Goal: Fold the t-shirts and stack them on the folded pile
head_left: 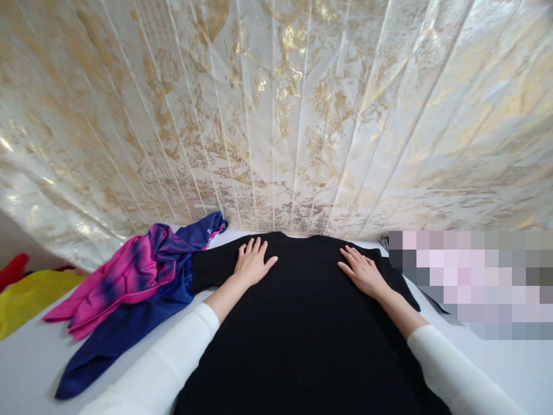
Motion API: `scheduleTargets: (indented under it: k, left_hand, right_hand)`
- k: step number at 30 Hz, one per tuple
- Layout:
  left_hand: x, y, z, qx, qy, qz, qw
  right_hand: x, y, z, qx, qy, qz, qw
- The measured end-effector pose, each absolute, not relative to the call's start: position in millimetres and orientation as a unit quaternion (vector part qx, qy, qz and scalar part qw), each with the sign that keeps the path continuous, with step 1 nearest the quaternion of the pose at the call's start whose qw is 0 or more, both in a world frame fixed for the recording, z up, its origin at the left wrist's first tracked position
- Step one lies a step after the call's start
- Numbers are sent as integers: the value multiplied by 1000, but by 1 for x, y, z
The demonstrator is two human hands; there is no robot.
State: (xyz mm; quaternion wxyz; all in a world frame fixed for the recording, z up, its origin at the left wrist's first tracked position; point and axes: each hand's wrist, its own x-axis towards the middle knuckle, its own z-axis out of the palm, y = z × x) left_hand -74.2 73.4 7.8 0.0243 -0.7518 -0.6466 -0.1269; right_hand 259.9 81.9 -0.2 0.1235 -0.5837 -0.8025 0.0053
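A black garment (302,323) lies spread flat on a white table (30,363), its top end toward the wall. My left hand (252,262) rests palm down on its upper left part, fingers stretched out and slightly apart. Palm down on the upper right part lies my right hand (362,270), with its fingers extended too. Neither hand holds anything. Both arms wear white sleeves.
A pink and blue garment (133,288) lies crumpled at the left of the black one. Yellow cloth (30,297) and red cloth (12,270) sit at the far left edge. A white and gold patterned wall (276,115) stands right behind the table. A blurred patch covers the right side.
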Motion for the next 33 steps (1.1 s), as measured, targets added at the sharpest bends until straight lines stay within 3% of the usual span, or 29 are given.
scheduleTargets:
  k: [9,16,24,33]
  left_hand:
    - [-63,8,13,-809,-574,-123,29]
    - [-75,-10,7,-817,-567,-105,31]
    - [-65,-63,9,-867,-485,-112,19]
    - [-66,-66,11,-865,-495,-85,13]
  right_hand:
    - [230,24,0,-526,-840,12,130]
    - [274,-3,-4,-578,-810,5,103]
    - [296,-76,10,-507,-855,63,92]
    - [301,-99,23,-516,-847,84,93]
